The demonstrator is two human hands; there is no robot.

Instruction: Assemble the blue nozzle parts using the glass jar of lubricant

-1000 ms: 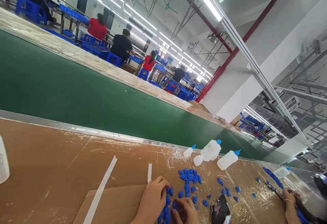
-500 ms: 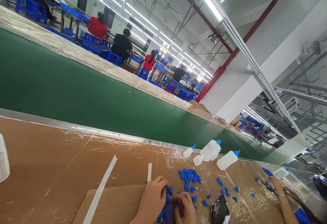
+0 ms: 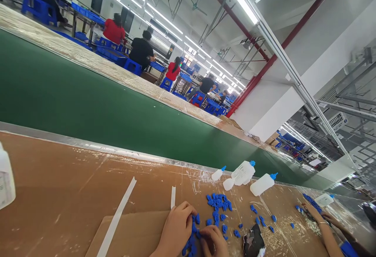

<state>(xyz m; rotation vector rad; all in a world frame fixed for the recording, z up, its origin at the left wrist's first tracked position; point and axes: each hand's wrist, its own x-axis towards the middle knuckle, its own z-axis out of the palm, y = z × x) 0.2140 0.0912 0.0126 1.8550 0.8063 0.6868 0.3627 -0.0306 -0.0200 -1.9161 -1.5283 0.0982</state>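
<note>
Small blue moulded pieces (image 3: pixel 192 243) lie in a dense row on the cardboard-covered table between my hands. My left hand (image 3: pixel 178 227) rests at the row's left side, fingers curled together against the pieces; whatever is under its fingertips is hidden. At the right of the row, my right hand (image 3: pixel 216 241) has bent fingers closed near a blue piece (image 3: pixel 198 233), and its fingertips are partly hidden. Beyond my hands sits a loose heap of similar blue pieces (image 3: pixel 219 202). A flat cardboard sheet (image 3: pixel 132 229) lies beside my left forearm.
White bottles with blue caps (image 3: pixel 263 184) lie near the table's far edge, before a green conveyor belt (image 3: pixel 117 104). A dark crumpled packet (image 3: pixel 254 241) is right of my hands. White tape strips (image 3: pixel 117 214) mark the table. A co-worker's hands (image 3: pixel 315 214) work at far right.
My right hand has shifted slightly right and down, uncovering a blue piece beside the heap. My left hand stays in place. The co-worker's hand has moved a little left.
</note>
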